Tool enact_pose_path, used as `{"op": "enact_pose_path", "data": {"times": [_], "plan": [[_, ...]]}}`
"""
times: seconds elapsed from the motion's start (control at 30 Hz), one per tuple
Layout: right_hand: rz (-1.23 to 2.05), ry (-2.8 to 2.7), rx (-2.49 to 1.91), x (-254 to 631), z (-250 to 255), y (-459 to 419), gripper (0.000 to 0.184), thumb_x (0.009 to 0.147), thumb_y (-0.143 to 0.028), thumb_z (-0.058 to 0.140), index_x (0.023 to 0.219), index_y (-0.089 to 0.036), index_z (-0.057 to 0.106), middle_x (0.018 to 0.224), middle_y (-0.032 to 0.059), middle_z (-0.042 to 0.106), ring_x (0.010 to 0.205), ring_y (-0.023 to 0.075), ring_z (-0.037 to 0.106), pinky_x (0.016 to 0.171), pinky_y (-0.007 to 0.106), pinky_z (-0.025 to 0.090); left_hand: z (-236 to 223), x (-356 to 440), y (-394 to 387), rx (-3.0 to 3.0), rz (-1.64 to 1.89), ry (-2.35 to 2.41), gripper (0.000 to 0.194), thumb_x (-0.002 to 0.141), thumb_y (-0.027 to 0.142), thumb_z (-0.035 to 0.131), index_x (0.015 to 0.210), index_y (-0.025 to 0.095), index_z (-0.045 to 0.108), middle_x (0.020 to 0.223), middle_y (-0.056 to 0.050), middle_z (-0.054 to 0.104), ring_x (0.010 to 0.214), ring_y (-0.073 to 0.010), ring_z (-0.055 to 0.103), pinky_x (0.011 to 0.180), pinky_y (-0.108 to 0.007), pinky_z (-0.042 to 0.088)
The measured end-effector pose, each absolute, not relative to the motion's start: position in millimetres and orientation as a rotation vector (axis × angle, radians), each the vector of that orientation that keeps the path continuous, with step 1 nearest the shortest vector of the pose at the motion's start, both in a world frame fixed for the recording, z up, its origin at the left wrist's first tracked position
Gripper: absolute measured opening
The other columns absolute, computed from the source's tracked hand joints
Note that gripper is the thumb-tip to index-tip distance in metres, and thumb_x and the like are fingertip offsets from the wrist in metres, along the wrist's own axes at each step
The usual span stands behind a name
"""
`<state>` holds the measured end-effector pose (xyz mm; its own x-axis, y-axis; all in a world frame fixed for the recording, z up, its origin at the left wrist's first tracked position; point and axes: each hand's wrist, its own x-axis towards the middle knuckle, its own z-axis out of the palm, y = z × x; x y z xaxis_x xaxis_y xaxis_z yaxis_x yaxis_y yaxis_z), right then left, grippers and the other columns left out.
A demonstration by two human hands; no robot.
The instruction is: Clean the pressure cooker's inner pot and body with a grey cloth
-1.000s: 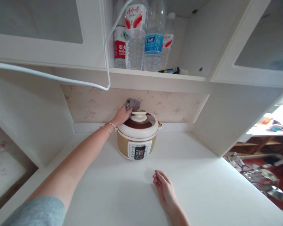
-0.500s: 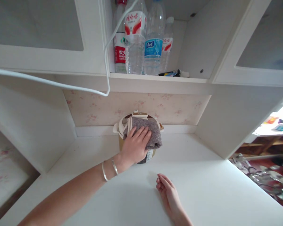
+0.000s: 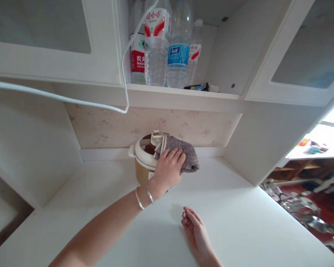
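Note:
A small cream and tan electric cooker point(image 3: 141, 168) stands at the back of the white counter point(image 3: 239, 222), against the flowered wall. My left hand point(image 3: 168, 170) presses a grey cloth point(image 3: 187, 154) onto the cooker's lid and right side, fingers laid over the cloth. Two thin bangles ring that wrist. My right hand point(image 3: 196, 230) rests on the counter in front of the cooker, fingers loosely curled, with nothing in it. The cooker's control panel is hidden behind my left hand.
Several water bottles point(image 3: 167, 44) stand in the open shelf above, with a small dark object point(image 3: 199, 87) beside them. A white cable point(image 3: 72, 99) hangs across the left cabinet. Cabinet doors flank the shelf. Shiny cutlery point(image 3: 295, 202) lies off to the right.
My left hand brought the cloth from behind the lid knob forward, over the top, then to the cooker's right side. The right hand stayed put.

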<state>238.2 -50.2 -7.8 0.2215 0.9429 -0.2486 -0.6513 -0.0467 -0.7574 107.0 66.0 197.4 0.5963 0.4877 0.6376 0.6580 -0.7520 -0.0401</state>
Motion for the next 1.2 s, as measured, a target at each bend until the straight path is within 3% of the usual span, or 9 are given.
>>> {"op": "enact_pose_path", "data": {"times": [0.2, 0.4, 0.57, 0.7, 0.83, 0.93, 1.2], "plan": [[1.362, -0.437, -0.937, 235.5, -7.5, -50.6, 0.023, 0.071, -0.037, 0.077, 0.085, -0.02, 0.07, 0.075, 0.0008, 0.061, 0.065, 0.0103, 0.052, 0.063, 0.02, 0.046, 170.7, 17.3, 61.5, -2.474, -1.026, -1.13, 0.057, 0.078, 0.019, 0.051, 0.135, 0.02, 0.045, 0.144, -0.008, 0.044, 0.135, -0.0251, 0.037, 0.115, -0.043, 0.019], [1.358, -0.531, -1.01, 231.8, -7.1, -46.8, 0.028, 0.069, -0.043, 0.077, 0.086, -0.021, 0.071, 0.072, 0.0004, 0.061, 0.065, 0.011, 0.051, 0.064, 0.021, 0.044, 183.1, -27.8, 125.6, -2.448, -1.377, -1.827, 0.054, 0.087, 0.048, 0.047, 0.133, 0.022, 0.047, 0.126, -0.012, 0.061, 0.117, -0.0294, 0.056, 0.096, -0.042, 0.044], [1.359, -0.494, -1.01, 231.3, -3.5, -43.8, 0.027, 0.069, -0.041, 0.078, 0.084, -0.02, 0.071, 0.072, 0.0003, 0.061, 0.064, 0.0105, 0.05, 0.063, 0.021, 0.044, 221.9, -11.1, 188.2, -2.735, -1.585, -1.875, 0.054, 0.084, 0.055, 0.048, 0.124, 0.019, 0.057, 0.117, -0.011, 0.066, 0.107, -0.027, 0.062, 0.093, -0.038, 0.046], [1.369, -0.409, -0.91, 233.7, -3.8, -43.7, 0.021, 0.071, -0.034, 0.077, 0.086, -0.02, 0.07, 0.076, 0.0002, 0.06, 0.066, 0.0095, 0.051, 0.064, 0.02, 0.046, 251.2, 24.6, 222.2, -2.928, -1.464, -1.791, 0.051, 0.083, 0.054, 0.051, 0.117, 0.018, 0.063, 0.109, -0.011, 0.07, 0.095, -0.0262, 0.066, 0.089, -0.038, 0.048], [1.38, -0.373, -0.877, 235.1, -2.9, -43.3, 0.021, 0.071, -0.031, 0.077, 0.086, -0.019, 0.07, 0.077, 0.0009, 0.06, 0.066, 0.0102, 0.052, 0.064, 0.021, 0.048, 273.7, 55.4, 237.2, -3.109, -1.079, -1.393, 0.046, 0.076, 0.049, 0.061, 0.111, 0.02, 0.066, 0.109, -0.01, 0.07, 0.099, -0.0271, 0.064, 0.092, -0.036, 0.045], [1.386, -0.359, -0.875, 235.4, -3.1, -43.1, 0.02, 0.071, -0.03, 0.077, 0.086, -0.019, 0.07, 0.076, 0.001, 0.06, 0.065, 0.0097, 0.052, 0.064, 0.021, 0.048, 278.5, 57.8, 240.4, -3.111, -0.984, -1.316, 0.051, 0.072, 0.051, 0.065, 0.113, 0.021, 0.065, 0.11, -0.009, 0.07, 0.101, -0.0272, 0.063, 0.095, -0.035, 0.043], [1.397, -0.36, -0.854, 235.9, -4.8, -44.9, 0.02, 0.072, -0.029, 0.077, 0.087, -0.018, 0.07, 0.076, 0.0015, 0.059, 0.065, 0.0099, 0.051, 0.062, 0.021, 0.048, 233.7, 11.2, 208.0, -2.648, -1.213, -1.749, 0.064, 0.085, 0.063, 0.04, 0.125, 0.017, 0.056, 0.12, -0.016, 0.064, 0.11, -0.033, 0.06, 0.092, -0.041, 0.044]]}}
